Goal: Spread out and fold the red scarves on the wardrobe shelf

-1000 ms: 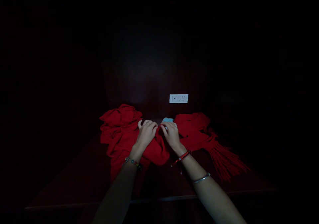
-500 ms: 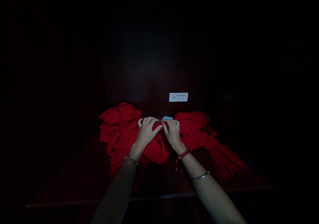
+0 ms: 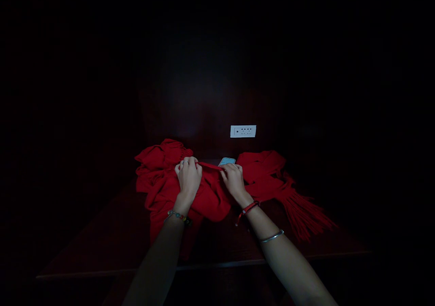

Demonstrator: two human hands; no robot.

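A red fringed scarf (image 3: 163, 179) lies bunched across a dark wooden table (image 3: 112, 242). My left hand (image 3: 188, 177) is closed on the scarf's far edge near the middle, its fingers curled over the cloth. About a hand's width to the right, my right hand (image 3: 233, 179) pinches the same edge. The cloth is pulled into a straight line between the two hands. The scarf's fringe (image 3: 306, 213) trails off to the right. A small light-blue phone (image 3: 227, 161) lies just beyond my right hand.
A white socket plate (image 3: 243, 131) sits on the dark back wall. The table's front edge (image 3: 204, 266) runs below my forearms. The surroundings are too dark to make out.
My left hand has slid left along the scarf's edge, away from my right hand, and the cloth between them is now stretched. The right hand has hardly moved.
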